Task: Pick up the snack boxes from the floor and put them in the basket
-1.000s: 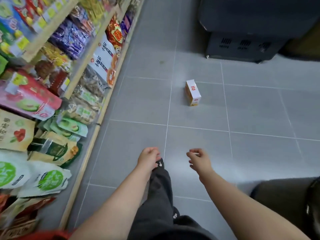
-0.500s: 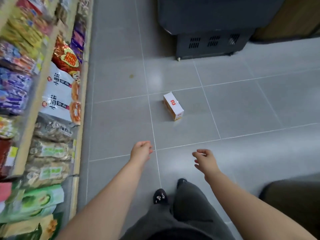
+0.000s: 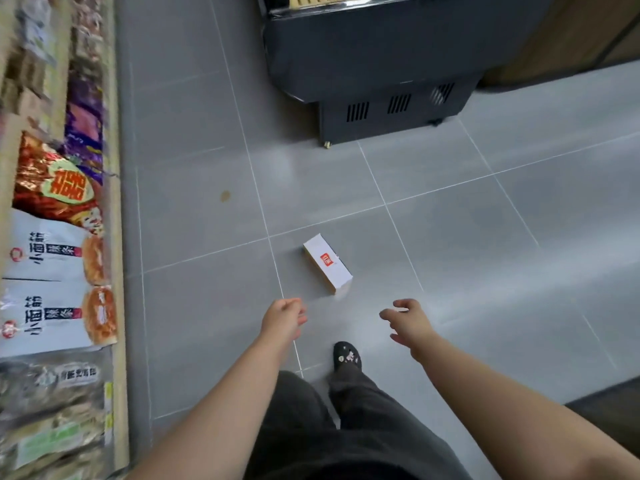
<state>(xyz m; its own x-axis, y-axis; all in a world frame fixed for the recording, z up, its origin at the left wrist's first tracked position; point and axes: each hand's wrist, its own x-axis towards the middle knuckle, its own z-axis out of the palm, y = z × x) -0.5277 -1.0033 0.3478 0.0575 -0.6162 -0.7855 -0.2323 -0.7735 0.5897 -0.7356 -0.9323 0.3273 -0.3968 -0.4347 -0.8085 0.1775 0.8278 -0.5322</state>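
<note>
A white snack box (image 3: 327,262) with a red label and a tan side lies on the grey floor tiles just ahead of me. My left hand (image 3: 283,320) hangs below and left of it, fingers loosely curled, holding nothing. My right hand (image 3: 408,322) hangs below and right of the box, fingers spread and relaxed, also holding nothing. Neither hand touches the box. No basket is in view.
A shelf of snack bags (image 3: 59,271) lines the left side. A dark display cabinet (image 3: 374,64) on casters stands ahead. My foot in a dark slipper (image 3: 347,356) is on the tiles just behind the box. A dark mat edge (image 3: 609,410) shows at the lower right.
The view has moved forward and the box now lies much closer, just beyond my hands. Both hands stay held out and hold nothing. My right hand's fingers have spread a little.
</note>
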